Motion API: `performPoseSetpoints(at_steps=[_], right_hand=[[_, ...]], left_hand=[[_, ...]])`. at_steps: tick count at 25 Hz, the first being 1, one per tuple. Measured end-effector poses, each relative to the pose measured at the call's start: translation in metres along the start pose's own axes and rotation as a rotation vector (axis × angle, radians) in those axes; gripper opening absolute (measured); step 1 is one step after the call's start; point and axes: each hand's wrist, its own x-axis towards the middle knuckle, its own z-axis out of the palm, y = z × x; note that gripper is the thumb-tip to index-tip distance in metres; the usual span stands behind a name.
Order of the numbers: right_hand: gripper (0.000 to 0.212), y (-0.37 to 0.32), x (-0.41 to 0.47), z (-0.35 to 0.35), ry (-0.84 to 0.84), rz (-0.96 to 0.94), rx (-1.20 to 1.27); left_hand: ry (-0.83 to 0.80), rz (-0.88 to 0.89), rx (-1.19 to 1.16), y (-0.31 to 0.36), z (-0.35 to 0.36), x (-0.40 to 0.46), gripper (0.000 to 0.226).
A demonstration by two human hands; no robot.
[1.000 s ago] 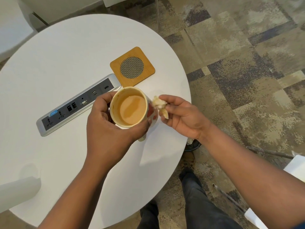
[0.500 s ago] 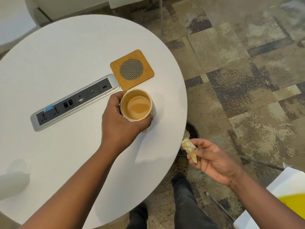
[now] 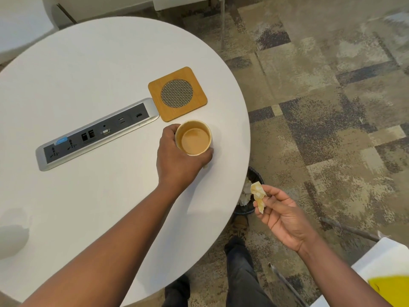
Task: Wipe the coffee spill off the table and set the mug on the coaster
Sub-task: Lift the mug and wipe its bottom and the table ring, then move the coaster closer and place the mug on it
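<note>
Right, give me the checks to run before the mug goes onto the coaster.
1. Coaster top free of objects: ok.
2. Left hand grips the mug round its side: ok.
3. Mug upright, coffee below the rim: ok.
4. Path from mug to coaster unobstructed, power strip lies off to the side: ok.
5. Table wiped, no spill showing; under the mug: cannot tell.
6. Stained tissue still pinched in the right hand above the bin, not dropped: not ok.
</note>
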Motion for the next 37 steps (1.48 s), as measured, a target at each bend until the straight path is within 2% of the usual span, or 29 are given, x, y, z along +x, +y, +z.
performPoseSetpoints(at_steps=[9,16,21,24,27,29,32,35,37], right_hand=[[0.032,0.006,0.022,-0.016,0.123,-0.016,0.016],[0.027,0.006,0.041,-0.016,0.286,-0.035,-0.221],[0.028,0.016,0.072,-0.021,0.417,-0.026,-0.433],[0.042,0.028,0.086,-0.029,0.404,-0.028,-0.571],[0.048,0.035,0.087,-0.033,0.500,-0.059,-0.688],[0.039,0.030,0.085,-0.024,0.571,-0.144,-0.689],[0.023,-0.004,0.083,0.013,0.621,-0.407,-0.720],[0.016,-0.047,0.073,0.072,0.472,-0.712,-0.757],[0.015,-0.070,0.074,0.111,0.320,-0.820,-0.824]], left_hand=[[0.011,-0.040,0.047,0.003,0.016,0.000,0.083],[0.002,-0.036,0.046,0.001,0.020,-0.001,0.087],[-0.056,-0.048,0.042,-0.007,0.015,-0.002,0.107],[-0.039,-0.066,-0.062,-0.024,0.007,-0.004,0.084],[0.007,-0.102,-0.044,-0.043,-0.006,-0.009,0.052],[0.033,-0.126,-0.047,-0.051,-0.015,-0.009,0.042],[0.051,-0.153,-0.093,-0.054,-0.024,0.000,0.038],[0.066,-0.237,-0.193,-0.047,-0.028,0.020,0.040],[0.049,-0.283,-0.292,-0.040,-0.028,0.037,0.042]])
